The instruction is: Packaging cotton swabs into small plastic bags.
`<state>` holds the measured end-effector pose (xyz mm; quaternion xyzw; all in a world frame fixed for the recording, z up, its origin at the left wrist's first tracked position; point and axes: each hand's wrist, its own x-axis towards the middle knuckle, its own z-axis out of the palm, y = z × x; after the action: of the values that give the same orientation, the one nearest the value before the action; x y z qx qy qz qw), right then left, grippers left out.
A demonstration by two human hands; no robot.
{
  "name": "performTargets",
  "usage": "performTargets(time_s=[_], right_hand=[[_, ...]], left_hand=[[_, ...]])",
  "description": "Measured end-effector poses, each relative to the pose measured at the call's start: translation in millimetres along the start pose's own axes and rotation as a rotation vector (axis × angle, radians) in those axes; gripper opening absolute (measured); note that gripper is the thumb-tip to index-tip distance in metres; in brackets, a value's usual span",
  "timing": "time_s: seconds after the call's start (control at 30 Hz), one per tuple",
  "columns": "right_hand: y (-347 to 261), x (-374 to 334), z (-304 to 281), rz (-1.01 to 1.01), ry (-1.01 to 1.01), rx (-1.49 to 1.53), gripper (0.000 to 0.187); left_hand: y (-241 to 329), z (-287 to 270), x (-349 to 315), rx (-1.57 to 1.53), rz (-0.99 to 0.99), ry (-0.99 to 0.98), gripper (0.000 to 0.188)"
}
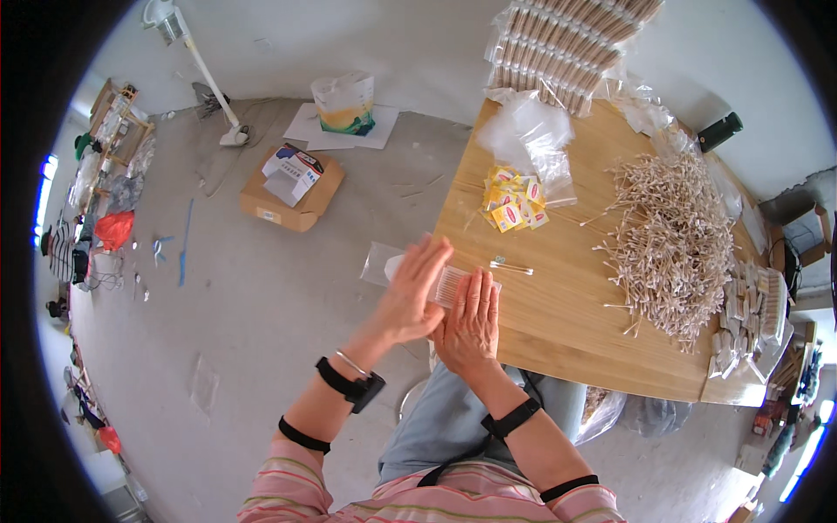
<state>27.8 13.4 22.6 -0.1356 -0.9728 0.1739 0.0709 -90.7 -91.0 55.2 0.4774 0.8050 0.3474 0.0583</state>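
Observation:
A clear plastic bag (pixel 377 264) lies at the table's left edge, its flap sticking out past the edge, with a row of cotton swabs (pixel 445 287) inside. My right hand (pixel 469 324) lies flat on the bag's right part, fingers stretched out side by side. Over the left part is my left hand (pixel 408 292), slightly blurred, its fingers extended; whether it touches the bag I cannot tell. Just beyond my right fingertips, a couple of loose cotton swabs (pixel 514 268) rest on the wood. Yellow and white small packets or cards (pixel 514 205) form a pile farther back.
A big heap of loose swabs (pixel 671 244) covers the right of the wooden table (pixel 558 322). Empty clear bags (pixel 532 131) and stacked packed swabs (pixel 567 52) are at the back. Filled packs (pixel 741 314) lie far right. A cardboard box (pixel 292 196) stands on the floor.

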Motion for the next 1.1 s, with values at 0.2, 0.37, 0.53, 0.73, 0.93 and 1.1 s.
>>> performTargets(time_s=[0.2,0.37,0.53,0.73,0.93,1.1], right_hand=[[-4,1,-3,0.003,0.006,0.042,0.079],[-5,1,0,0.008,-0.022,0.008,0.080],[-9,3,-3,0.005,-0.028,0.034,0.080],[-17,9,1,-0.015,-0.011,0.055,0.081],[-21,12,7,-0.020,0.010,0.058,0.080],[-27,14,7,-0.019,0.027,0.085,0.078]], left_hand=[[-18,-39,10,0.330,-0.098,-0.341,0.079],[-25,-45,19,0.455,-0.100,-0.514,0.072],[-27,-46,20,0.377,-0.005,-0.452,0.062],[-31,-44,15,0.293,-0.009,-0.372,0.061],[-36,-42,12,0.248,-0.022,-0.337,0.063],[-37,-43,11,0.264,-0.012,-0.321,0.061]])
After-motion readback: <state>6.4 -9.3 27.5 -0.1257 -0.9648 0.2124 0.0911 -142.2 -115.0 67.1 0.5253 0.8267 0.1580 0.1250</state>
